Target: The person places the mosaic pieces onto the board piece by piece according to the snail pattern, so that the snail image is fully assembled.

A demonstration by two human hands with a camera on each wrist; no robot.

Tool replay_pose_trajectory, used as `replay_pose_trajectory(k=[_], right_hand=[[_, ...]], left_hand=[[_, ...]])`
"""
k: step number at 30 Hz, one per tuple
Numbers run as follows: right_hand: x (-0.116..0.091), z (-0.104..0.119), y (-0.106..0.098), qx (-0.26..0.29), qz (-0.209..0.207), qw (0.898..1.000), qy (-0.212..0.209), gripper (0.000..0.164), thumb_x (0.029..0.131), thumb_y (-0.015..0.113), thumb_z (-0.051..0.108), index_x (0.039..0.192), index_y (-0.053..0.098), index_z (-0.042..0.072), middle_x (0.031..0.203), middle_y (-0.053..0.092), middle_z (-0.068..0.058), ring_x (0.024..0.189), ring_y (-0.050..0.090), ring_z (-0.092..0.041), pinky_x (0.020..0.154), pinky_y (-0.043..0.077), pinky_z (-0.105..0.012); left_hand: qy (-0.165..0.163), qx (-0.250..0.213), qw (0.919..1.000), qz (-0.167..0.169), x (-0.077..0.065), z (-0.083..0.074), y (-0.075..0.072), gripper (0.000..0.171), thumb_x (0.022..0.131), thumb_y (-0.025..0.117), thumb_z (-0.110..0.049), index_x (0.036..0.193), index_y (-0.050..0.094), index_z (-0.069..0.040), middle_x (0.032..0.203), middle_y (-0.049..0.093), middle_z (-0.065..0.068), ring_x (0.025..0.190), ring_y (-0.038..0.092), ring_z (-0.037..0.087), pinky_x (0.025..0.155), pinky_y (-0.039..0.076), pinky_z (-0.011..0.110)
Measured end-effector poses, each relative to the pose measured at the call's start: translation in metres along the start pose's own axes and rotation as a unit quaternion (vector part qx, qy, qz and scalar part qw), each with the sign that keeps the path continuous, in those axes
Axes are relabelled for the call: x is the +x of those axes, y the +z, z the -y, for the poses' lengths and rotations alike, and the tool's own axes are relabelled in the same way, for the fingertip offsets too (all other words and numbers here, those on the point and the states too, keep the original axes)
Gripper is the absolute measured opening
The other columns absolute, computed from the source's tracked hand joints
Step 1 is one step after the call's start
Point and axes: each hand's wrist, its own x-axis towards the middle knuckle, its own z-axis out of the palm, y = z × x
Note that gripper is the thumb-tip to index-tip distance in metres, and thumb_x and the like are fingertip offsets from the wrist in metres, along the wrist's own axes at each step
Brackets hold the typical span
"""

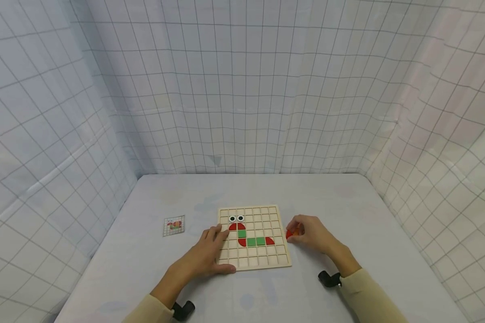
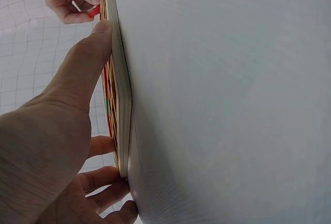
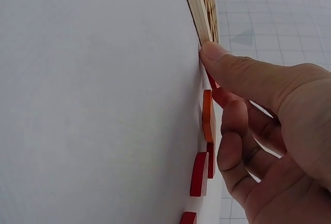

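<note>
A square wooden grid board lies on the table, holding two white-and-black eye tiles, green square tiles and red quarter-round tiles. My left hand spreads over its near left corner, thumb against the near edge and fingers at the left side. Beside the board's right edge, my right hand pinches a red tile between thumb and finger. The thumb hides most of this tile in the right wrist view. Orange tiles and more red tiles lie under that hand.
A small picture card with a red, green and orange pattern on a grid lies left of the board. White table cover surrounds everything. Grid-patterned curtains close off the back and both sides.
</note>
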Motion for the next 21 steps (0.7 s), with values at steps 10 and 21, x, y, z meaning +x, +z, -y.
replay_pose_trajectory(k=[10,21], right_hand=[[-0.0002,-0.0001,-0.0027,0.019,0.004,1.000,-0.008,0.021,0.096,0.098,0.020,0.104,0.079,0.021,0.088,0.072,0.010,0.078,0.058,-0.005,0.070,0.049,-0.023],[0.0041,0.0037,-0.0029,0.042,0.004,0.999,-0.019,0.017,0.100,0.095,0.018,0.111,0.082,0.020,0.095,0.077,0.011,0.083,0.064,-0.003,0.076,0.055,-0.022]], left_hand=[[0.004,0.003,1.0000,-0.003,0.0017,0.0017,0.0006,0.117,0.091,0.097,-0.063,0.175,0.044,-0.002,0.183,0.035,0.031,0.163,0.042,0.053,0.125,0.053,0.071],[0.004,0.006,1.0000,-0.004,0.0011,0.0042,0.0026,0.118,0.091,0.097,-0.064,0.176,0.044,-0.002,0.183,0.035,0.030,0.164,0.042,0.053,0.123,0.054,0.071]])
